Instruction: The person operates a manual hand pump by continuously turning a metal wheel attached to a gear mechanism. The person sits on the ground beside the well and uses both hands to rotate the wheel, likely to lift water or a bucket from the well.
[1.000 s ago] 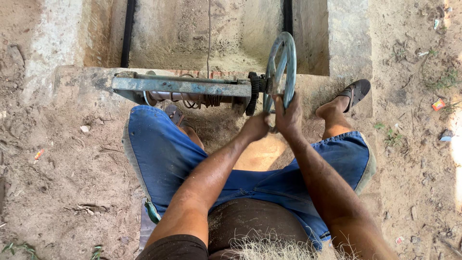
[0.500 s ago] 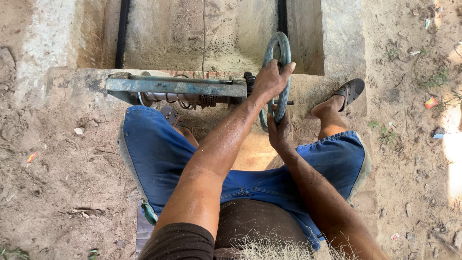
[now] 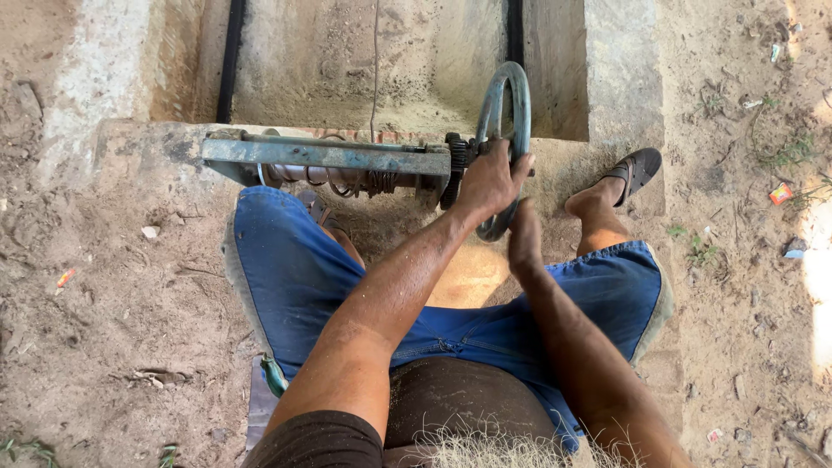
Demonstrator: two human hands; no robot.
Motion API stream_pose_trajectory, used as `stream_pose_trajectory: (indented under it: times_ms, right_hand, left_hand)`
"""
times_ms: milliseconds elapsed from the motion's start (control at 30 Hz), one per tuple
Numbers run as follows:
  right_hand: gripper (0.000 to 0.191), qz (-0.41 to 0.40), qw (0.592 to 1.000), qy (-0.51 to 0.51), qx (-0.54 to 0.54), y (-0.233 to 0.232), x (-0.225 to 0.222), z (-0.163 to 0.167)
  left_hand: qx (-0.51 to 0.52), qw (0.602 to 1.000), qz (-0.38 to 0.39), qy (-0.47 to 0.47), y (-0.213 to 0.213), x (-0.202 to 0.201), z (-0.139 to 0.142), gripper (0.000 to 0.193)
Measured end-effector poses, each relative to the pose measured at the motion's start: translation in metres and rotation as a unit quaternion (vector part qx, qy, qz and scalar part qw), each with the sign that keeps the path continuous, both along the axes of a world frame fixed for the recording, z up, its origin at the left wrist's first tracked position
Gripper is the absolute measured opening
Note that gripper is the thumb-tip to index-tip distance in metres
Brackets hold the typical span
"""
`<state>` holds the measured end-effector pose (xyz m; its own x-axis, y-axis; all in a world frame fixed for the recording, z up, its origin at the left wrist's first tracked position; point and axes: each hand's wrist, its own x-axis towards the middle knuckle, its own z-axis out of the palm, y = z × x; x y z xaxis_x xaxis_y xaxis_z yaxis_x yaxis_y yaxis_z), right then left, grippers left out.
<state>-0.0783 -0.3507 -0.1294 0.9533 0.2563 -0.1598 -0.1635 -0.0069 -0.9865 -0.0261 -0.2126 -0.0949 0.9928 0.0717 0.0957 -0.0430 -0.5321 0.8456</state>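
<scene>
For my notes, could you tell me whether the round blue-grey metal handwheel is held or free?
Held: the left hand grips the round blue-grey metal handwheel at its rim; the right hand touches its lower edge.

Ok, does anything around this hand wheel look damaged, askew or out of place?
Nothing looks broken. The wheel stands upright on its shaft, left hand gripping its rim, right hand at the lower rim. Only oddities: rusty wire wound unevenly on the drum, and small litter scraps on the sand.

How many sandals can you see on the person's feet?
1 for sure: a dark sandal on the foot stretched out right of the wheel. Straps by the other knee, under the metal frame, may be a second, mostly hidden.
</scene>
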Motion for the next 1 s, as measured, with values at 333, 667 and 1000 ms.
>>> stream_pose_trajectory:
  times_ms: [333, 667, 1000]
  right_hand:
    - [0.073, -0.027, 1.000, -0.003, 0.010, 0.001, 0.074, 0.067]
    - [0.048, 0.013, 0.988, -0.024, -0.151, 0.048, 0.117, 0.098]
    - [0.030, 0.023, 0.984, -0.025, -0.176, 0.056, 0.095, 0.107]
  left_hand:
    - [0.051, 0.998, -0.021, -0.034, -0.009, -0.055, -0.017, 0.066]
    - [0.145, 0.986, -0.054, -0.058, -0.012, -0.101, -0.049, 0.069]
    - [0.125, 0.985, -0.108, 0.040, -0.003, -0.110, -0.048, 0.040]
